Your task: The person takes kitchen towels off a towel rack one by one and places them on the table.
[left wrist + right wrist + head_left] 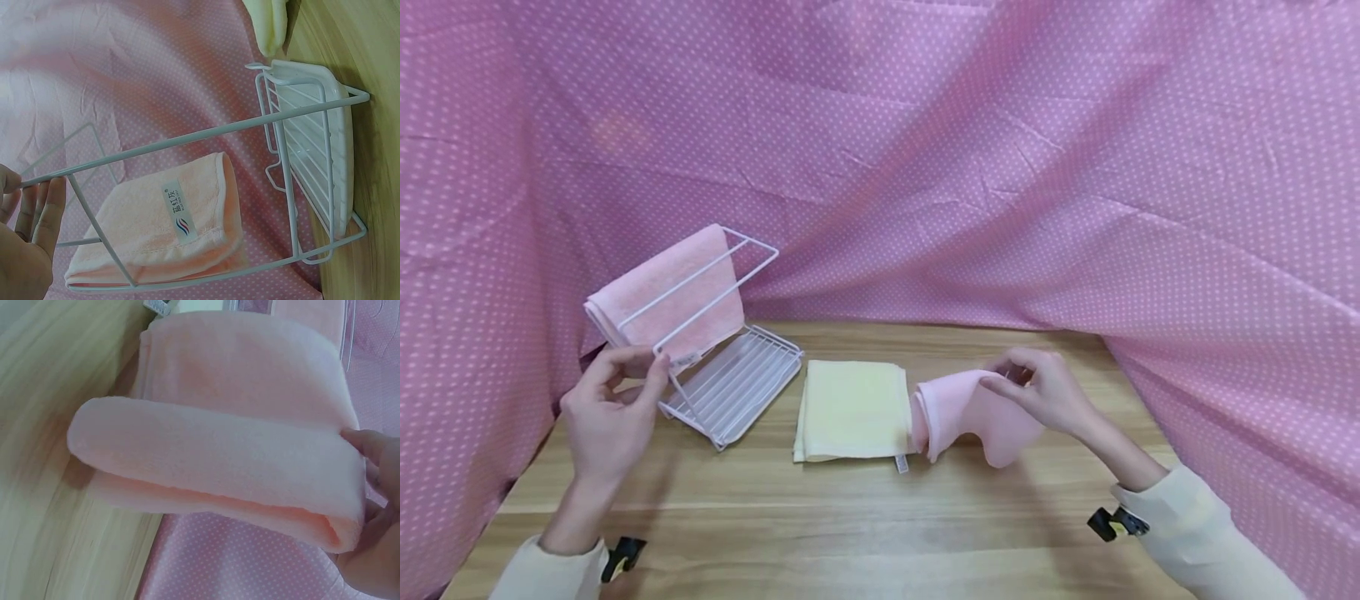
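My left hand (pixel 613 412) pinches the upper frame of a white wire rack (pixel 206 132) between thumb and fingers. A folded pink towel (pixel 681 287) with a printed label hangs over the rack's upper bars. The rack's base holds a white slatted tray (pixel 737 387). At the right, my right hand (pixel 1045 387) pinches the far edge of a second pink towel (pixel 219 440), lifting it into a curved fold. That towel's left end meets a folded yellow towel (pixel 853 408), which lies flat on the table with a small tag at its front edge.
The wooden table (pixel 850 533) has a pink, white-dotted cloth (pixel 925 167) hanging behind it and at both sides. The cloth comes close behind the rack. Each sleeve cuff carries a small black device (pixel 1116 523).
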Available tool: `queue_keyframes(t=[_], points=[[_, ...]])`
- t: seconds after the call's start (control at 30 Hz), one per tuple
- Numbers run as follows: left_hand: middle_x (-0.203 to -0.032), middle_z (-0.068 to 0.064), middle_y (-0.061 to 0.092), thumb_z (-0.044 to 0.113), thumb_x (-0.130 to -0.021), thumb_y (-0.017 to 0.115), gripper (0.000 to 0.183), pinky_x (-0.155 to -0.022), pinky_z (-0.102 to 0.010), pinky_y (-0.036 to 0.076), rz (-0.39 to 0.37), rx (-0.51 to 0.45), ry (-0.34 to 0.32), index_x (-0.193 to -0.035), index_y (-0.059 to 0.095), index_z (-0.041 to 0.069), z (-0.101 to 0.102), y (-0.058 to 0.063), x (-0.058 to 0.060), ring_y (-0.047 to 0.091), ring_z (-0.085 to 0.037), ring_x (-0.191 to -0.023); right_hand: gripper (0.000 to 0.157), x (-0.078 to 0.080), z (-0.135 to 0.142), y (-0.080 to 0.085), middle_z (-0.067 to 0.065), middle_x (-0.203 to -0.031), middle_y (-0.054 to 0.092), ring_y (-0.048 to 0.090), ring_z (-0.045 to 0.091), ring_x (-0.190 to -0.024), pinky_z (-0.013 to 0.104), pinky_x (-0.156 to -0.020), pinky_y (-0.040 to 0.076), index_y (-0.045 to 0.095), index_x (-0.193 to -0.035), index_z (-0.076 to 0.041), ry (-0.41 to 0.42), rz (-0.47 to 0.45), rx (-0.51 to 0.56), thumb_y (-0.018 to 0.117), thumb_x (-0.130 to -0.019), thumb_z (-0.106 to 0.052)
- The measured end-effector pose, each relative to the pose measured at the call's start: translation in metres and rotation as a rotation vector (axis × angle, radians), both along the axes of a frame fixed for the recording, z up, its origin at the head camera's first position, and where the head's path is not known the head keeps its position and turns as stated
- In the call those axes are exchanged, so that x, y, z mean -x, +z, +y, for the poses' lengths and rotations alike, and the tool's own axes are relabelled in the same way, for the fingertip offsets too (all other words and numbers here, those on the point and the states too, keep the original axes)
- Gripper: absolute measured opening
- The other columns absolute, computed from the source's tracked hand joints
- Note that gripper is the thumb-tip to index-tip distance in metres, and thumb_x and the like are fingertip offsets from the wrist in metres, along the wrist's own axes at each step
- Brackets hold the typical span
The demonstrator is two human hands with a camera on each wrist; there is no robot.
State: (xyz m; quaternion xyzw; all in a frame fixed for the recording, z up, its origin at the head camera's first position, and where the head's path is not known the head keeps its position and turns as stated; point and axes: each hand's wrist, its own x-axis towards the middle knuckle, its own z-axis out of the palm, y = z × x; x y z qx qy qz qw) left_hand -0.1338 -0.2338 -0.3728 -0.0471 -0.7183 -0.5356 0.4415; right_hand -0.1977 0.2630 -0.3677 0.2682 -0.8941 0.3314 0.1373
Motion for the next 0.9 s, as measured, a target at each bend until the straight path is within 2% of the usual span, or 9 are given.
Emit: queue_keyframes(t=[0.33, 0.53, 0.7, 0.9], points=[[-0.087, 0.027, 0.07, -0.008, -0.09, 0.073, 0.017, -0.063, 0.002, 0.055, -0.003, 0.023, 0.005, -0.099, 0.067, -0.021, 0.0, 0.0, -0.002, 0.065, 0.014, -0.074, 0.005, -0.021, 0.007, 0.007, -0.009, -0.078, 0.074, 0.058, -0.001, -0.066, 0.019, -0.06, 0.054, 0.078, -0.091, -0.017, 0.009, -0.116, -0.069, 0.083, -0.09, -0.015], [-0.088, 0.023, 0.072, -0.003, -0.092, 0.074, 0.022, -0.064, 0.001, 0.055, 0.012, 0.014, -0.009, -0.099, 0.067, -0.022, -0.001, 0.0, 0.0, 0.066, 0.013, -0.074, 0.008, -0.03, 0.01, 0.012, -0.012, -0.08, 0.072, 0.059, -0.001, -0.071, 0.02, -0.062, 0.055, 0.076, -0.088, -0.023, 0.053, -0.211, -0.074, 0.081, -0.094, -0.019], [-0.088, 0.021, 0.072, 0.007, -0.093, 0.078, 0.031, -0.064, 0.001, 0.056, 0.003, 0.0, -0.01, -0.1, 0.067, -0.022, -0.001, -0.001, 0.0, 0.066, 0.013, -0.074, 0.009, -0.029, 0.012, 0.01, -0.011, -0.083, 0.071, 0.061, 0.001, -0.075, 0.02, -0.064, 0.056, 0.075, -0.089, -0.024, 0.091, -0.289, -0.099, 0.079, -0.096, -0.021], [-0.088, 0.021, 0.073, 0.01, -0.093, 0.078, 0.032, -0.063, 0.001, 0.056, -0.015, 0.002, 0.001, -0.101, 0.068, -0.02, -0.002, -0.002, 0.001, 0.066, 0.012, -0.073, 0.008, -0.017, 0.015, 0.005, -0.008, -0.083, 0.071, 0.061, 0.001, -0.073, 0.02, -0.065, 0.055, 0.075, -0.088, -0.021, 0.07, -0.272, -0.115, 0.079, -0.095, -0.018]])
